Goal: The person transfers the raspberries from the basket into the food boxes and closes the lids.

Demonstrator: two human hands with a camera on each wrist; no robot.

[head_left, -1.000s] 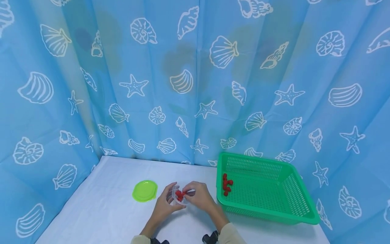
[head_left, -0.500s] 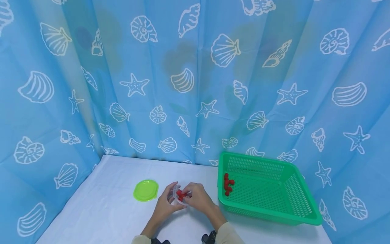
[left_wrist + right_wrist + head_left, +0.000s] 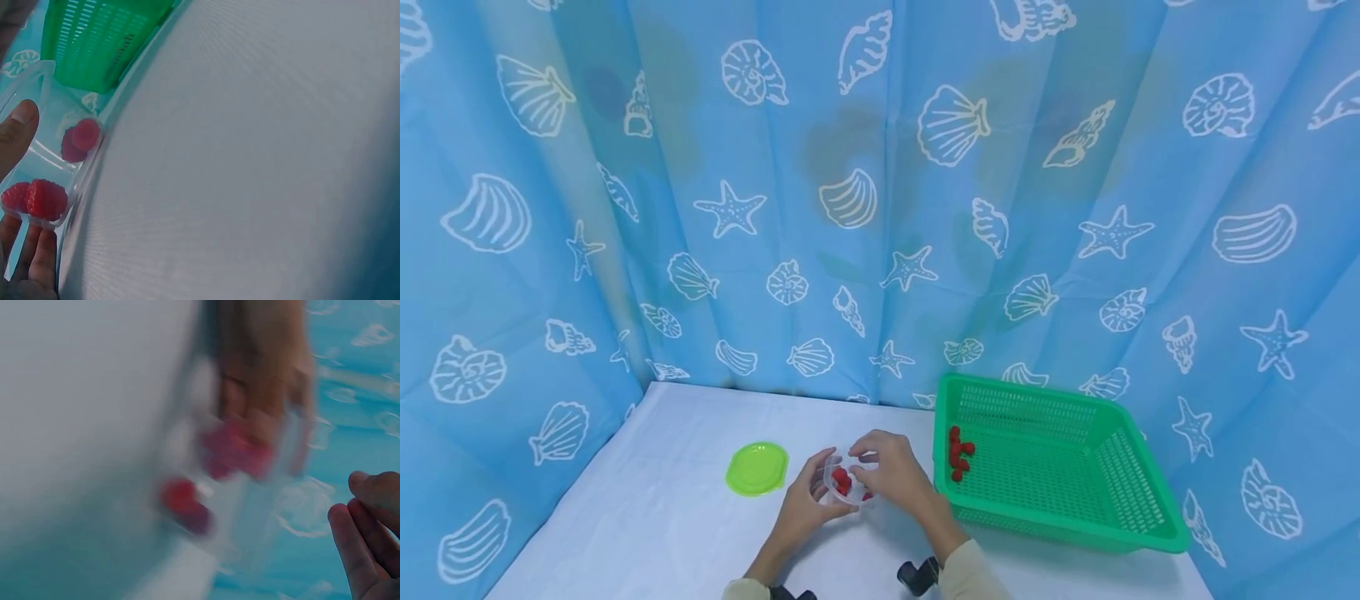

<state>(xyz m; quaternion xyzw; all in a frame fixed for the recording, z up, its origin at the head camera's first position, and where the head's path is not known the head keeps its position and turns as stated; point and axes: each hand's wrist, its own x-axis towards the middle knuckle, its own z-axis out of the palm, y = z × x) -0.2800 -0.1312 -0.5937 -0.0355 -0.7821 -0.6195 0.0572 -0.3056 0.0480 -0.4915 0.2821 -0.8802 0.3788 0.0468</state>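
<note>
My left hand [image 3: 805,504] holds a clear plastic container [image 3: 47,156], thumb over its rim and fingers against its underside. Several red raspberries [image 3: 47,199] lie inside in two groups, one near the fingers and one toward the opposite end. Close to the container's right side is my right hand [image 3: 895,475], its fingers bent. In the right wrist view, its thumb and fingertips [image 3: 339,515] come near each other with nothing visible between them. The container and left hand look blurred there.
A green perforated basket [image 3: 1052,533] stands to the right, with several more raspberries [image 3: 956,454] along its left side. A lime-green lid [image 3: 757,469] lies on the white tablecloth [image 3: 662,500] at left. Behind hangs a blue shell-print curtain [image 3: 880,208].
My right hand has let go of a raspberry and lifted slightly up and right from the middle of the container. A raspberry now shows at the container's right end. The left hand holds still.
</note>
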